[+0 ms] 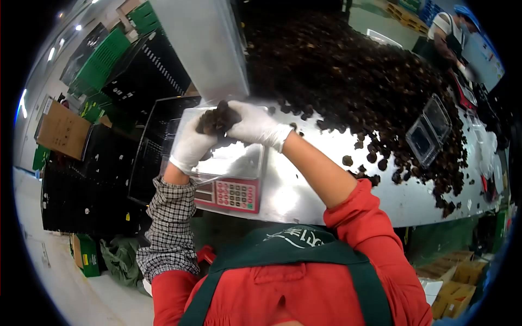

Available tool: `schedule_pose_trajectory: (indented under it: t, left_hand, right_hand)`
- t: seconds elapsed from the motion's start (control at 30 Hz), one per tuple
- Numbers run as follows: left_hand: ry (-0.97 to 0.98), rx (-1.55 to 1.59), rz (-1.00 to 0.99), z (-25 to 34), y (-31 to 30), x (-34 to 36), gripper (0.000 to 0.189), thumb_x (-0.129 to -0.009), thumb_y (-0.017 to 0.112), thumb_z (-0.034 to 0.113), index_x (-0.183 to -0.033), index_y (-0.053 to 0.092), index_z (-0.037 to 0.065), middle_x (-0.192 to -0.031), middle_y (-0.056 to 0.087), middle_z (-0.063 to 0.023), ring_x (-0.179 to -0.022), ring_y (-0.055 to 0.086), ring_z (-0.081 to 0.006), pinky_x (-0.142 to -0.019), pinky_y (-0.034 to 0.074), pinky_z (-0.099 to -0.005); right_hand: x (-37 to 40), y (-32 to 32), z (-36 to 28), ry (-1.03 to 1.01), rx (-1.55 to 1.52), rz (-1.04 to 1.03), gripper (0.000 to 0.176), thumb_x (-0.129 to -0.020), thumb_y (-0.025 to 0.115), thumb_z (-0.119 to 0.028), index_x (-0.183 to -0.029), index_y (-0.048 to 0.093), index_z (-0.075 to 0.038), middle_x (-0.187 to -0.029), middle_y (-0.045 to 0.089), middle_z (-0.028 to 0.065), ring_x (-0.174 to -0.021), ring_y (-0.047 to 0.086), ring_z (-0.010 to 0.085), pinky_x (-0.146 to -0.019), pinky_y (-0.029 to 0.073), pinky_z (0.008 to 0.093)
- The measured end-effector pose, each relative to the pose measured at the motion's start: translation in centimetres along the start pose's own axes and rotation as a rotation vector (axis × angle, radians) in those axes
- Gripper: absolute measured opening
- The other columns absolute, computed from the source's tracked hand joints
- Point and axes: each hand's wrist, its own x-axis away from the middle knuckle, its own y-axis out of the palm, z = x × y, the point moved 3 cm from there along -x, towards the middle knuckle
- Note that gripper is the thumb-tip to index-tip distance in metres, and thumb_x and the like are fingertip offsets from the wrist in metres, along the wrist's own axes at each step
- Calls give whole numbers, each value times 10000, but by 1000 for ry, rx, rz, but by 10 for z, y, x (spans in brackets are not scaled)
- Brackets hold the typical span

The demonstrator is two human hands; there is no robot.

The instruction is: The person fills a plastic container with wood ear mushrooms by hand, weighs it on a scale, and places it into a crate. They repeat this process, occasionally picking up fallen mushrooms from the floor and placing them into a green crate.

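Observation:
Both of my hands wear white gloves and meet above a scale (235, 194) with a red keypad panel. My left hand (191, 145) and my right hand (253, 124) are closed around a clump of dark brown pieces (217, 120), one hand on each side. Under them, a clear plastic container (239, 163) rests on the scale. More dark pieces lie inside it, partly hidden by my hands. A large heap of similar dark brown pieces (337, 60) covers the metal table beyond my right hand.
An open clear clamshell box (429, 130) lies among loose pieces at right. Black crates (81, 190) stand at left, with a cardboard box (64, 129) on them. A grey upright panel (204, 49) rises behind the scale. Another person (448, 41) works at far right.

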Motion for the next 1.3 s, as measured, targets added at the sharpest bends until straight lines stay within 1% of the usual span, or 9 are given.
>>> schedule_pose_trajectory:
  t: [0.1, 0.2, 0.23, 0.4, 0.7, 0.97, 1.1, 1.17, 1.3]
  left_hand:
    - [-82, 47, 88, -60, -41, 4, 402, -741, 562, -104, -1134, 572, -17, -1053, 630, -115, -956, 633, -200, -820, 558, -307]
    - [70, -175, 143, -143, -56, 6, 581, -690, 627, -36, -1255, 493, -10, -1148, 577, -155, -1109, 553, -261, -970, 453, -356]
    - [176, -688, 160, -134, -53, 11, 683, -668, 677, 19, -1310, 446, -6, -1162, 540, -196, -1117, 519, -343, -990, 427, -401]
    - [92, -794, 156, -119, -49, 20, 891, -639, 758, 147, -1399, 321, -17, -1305, 419, -247, -1208, 413, -416, -1055, 350, -429]
    - [145, -558, -178, -96, -77, 26, 764, -678, 721, 114, -1360, 401, -18, -1358, 434, -227, -1287, 407, -334, -1087, 330, -357]
    - [112, -129, 274, -114, -154, 62, 566, -782, 667, 54, -1296, 467, -70, -1247, 541, -191, -1159, 531, -251, -1009, 410, -346]
    - [20, -101, 461, -118, -185, 91, 497, -838, 651, 62, -1288, 483, -66, -1182, 590, -189, -1063, 602, -225, -926, 497, -311]
    - [69, -143, 552, -117, -201, 98, 464, -852, 636, 53, -1280, 496, -59, -1167, 604, -181, -1055, 606, -208, -915, 500, -294]
    - [91, -160, 626, -101, -212, 105, 391, -888, 626, 71, -1259, 542, -19, -1200, 607, -111, -1087, 577, -167, -959, 452, -278]
  right_hand:
    - [-41, 47, 38, -228, 30, 84, 452, -715, 677, -145, -1137, 574, -19, -976, 665, 148, -935, 640, 267, -863, 497, 334]
    - [-32, 66, 46, -260, 391, 92, 673, -662, 651, -85, -1298, 453, 5, -1273, 489, 251, -1186, 481, 392, -999, 413, 383]
    - [-27, 68, 46, -203, 458, 70, 726, -662, 651, -85, -1339, 409, 13, -1331, 437, 257, -1225, 446, 398, -1027, 391, 387]
    - [-23, 59, 54, -196, 368, 48, 648, -731, 573, 11, -1353, 391, 22, -1365, 423, 233, -1275, 426, 343, -1090, 330, 342]
    - [-20, 37, 44, -139, 43, 319, 357, -850, 477, 79, -1186, 570, 3, -1117, 607, 84, -1035, 588, 167, -947, 457, 278]
    - [37, -29, 65, -44, 46, 576, 333, -836, 523, 63, -1151, 600, -7, -1045, 636, 95, -901, 613, 150, -815, 510, 284]
    - [58, -35, 172, 264, 416, 443, 380, -829, 556, 7, -1208, 569, -27, -1149, 595, 146, -930, 633, 246, -836, 506, 310]
    - [64, -33, 169, 121, 823, 410, 386, -827, 570, -3, -1213, 558, -16, -1208, 541, 155, -897, 653, 237, -794, 522, 319]
    - [39, -7, 62, 153, 237, 273, 375, -826, 618, -29, -1197, 563, -8, -1149, 568, 130, -618, 601, 163, -664, 525, 285]
